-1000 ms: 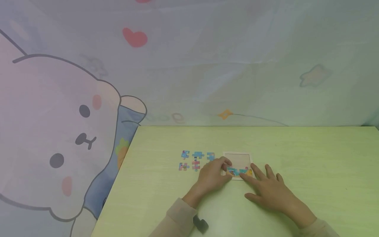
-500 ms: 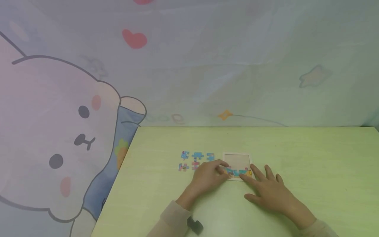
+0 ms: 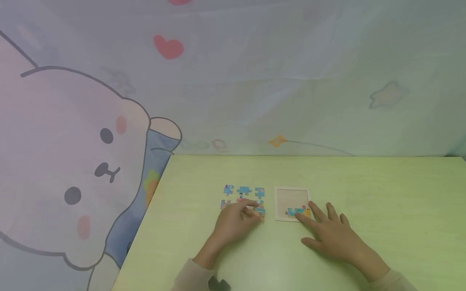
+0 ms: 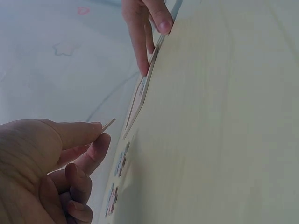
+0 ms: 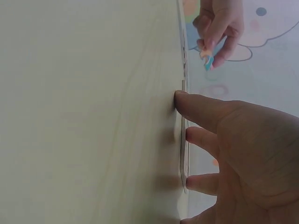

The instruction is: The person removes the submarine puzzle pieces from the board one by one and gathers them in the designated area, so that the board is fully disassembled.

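My left hand (image 3: 230,224) pinches a small jigsaw piece (image 5: 206,60), blue and orange, between thumb and index finger. In the left wrist view the piece (image 4: 109,124) shows as a thin edge, raised off the table. In the head view this hand overlaps the lower row of loose pieces, left of a shallow wooden tray (image 3: 275,204). Joined pieces (image 3: 291,212) lie along the tray's near edge, toward the right, with its lower left corner bare. My right hand (image 3: 331,236) rests at the tray's right side, fingers spread, index fingertip on those pieces.
Loose jigsaw pieces lie in rows left of the tray, among them a blue one (image 3: 244,190) and another with a pink spot (image 3: 259,192). The light yellow-green table (image 3: 400,194) meets a patterned cloth (image 3: 309,81) at the back.
My left hand has moved left from the tray's lower left corner, carrying the jigsaw piece out of it. The tray and right hand have stayed in place.
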Action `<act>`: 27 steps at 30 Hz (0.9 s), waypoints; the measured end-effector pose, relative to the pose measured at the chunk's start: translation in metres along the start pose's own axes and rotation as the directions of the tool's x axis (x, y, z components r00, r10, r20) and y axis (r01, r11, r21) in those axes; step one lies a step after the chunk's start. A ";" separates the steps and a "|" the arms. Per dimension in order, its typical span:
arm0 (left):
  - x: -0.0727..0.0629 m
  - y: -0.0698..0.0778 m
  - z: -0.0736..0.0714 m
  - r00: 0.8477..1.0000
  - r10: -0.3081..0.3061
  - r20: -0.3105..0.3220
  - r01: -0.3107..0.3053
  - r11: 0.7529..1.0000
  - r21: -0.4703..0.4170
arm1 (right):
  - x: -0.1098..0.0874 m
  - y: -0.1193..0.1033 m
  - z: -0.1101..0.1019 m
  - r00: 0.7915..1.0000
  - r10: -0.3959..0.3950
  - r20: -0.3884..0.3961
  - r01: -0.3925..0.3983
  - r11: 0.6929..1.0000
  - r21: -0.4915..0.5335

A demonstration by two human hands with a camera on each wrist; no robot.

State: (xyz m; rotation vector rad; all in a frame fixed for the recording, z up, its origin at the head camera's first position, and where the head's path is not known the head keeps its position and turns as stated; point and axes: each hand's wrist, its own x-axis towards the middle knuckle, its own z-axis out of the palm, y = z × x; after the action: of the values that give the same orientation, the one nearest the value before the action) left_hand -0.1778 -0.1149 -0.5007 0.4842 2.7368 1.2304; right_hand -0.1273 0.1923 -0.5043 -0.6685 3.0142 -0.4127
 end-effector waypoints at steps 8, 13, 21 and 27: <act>-0.018 -0.020 -0.024 0.996 -0.058 -0.071 0.060 0.998 0.033 | 0.001 0.003 0.004 1.000 -0.001 0.007 0.001 1.000 0.009; -0.027 -0.036 -0.035 0.992 -0.089 -0.091 0.095 0.994 0.058 | 0.003 0.005 0.005 1.000 -0.005 0.006 0.005 1.000 0.011; -0.038 -0.048 -0.045 0.984 -0.145 -0.102 0.154 0.985 0.080 | 0.004 0.007 0.006 1.000 -0.007 0.002 0.007 1.000 0.029; -0.038 -0.055 -0.047 0.979 -0.165 -0.117 0.179 0.977 0.117 | 0.003 0.009 0.008 1.000 0.000 0.012 0.000 0.999 0.032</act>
State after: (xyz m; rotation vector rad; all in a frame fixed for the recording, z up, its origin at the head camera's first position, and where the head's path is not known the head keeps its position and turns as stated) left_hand -0.1654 -0.1954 -0.5115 0.1909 2.8866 1.0749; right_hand -0.1332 0.1969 -0.5142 -0.6664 2.9899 -0.4545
